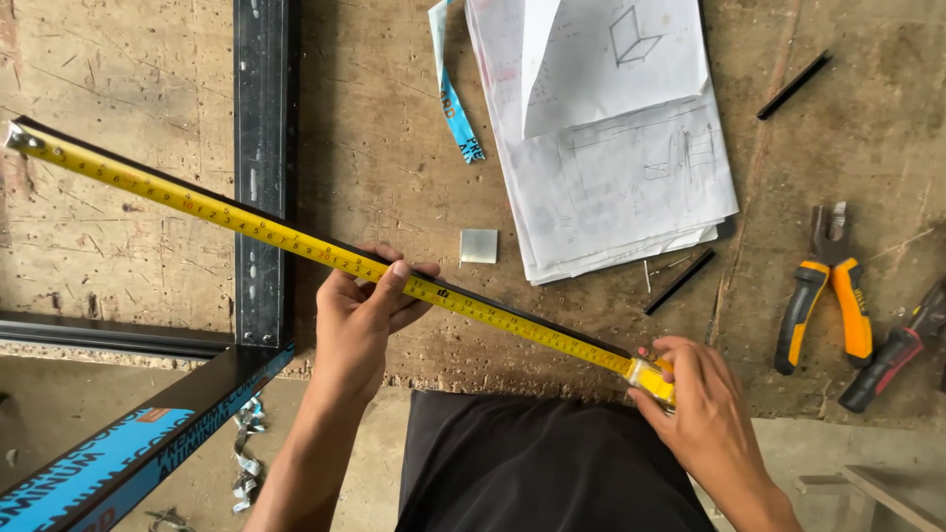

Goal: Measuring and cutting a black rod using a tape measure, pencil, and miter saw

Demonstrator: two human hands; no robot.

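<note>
A yellow tape measure blade (pixel 256 229) lies stretched along a long black metal bar (pixel 552 327) that slants from the upper left to the lower right over a worn wooden bench (pixel 384 148). My left hand (pixel 363 320) grips the bar and blade together near the middle, thumb pressed on the tape. My right hand (pixel 698 399) holds the yellow tape measure case (pixel 652 377) at the bar's lower right end. The tape's hook (pixel 20 138) sits at the bar's upper left end.
A black metal profile (pixel 260 167) stands upright on the bench, joined to another (pixel 108 335) along the edge. A blue-wrapped profile (pixel 108 463) leans at lower left. Sketch papers (pixel 611 148), a small metal plate (pixel 479 245), black rods (pixel 794 85), and orange (pixel 826 296) and red pliers (pixel 899 345) lie to the right.
</note>
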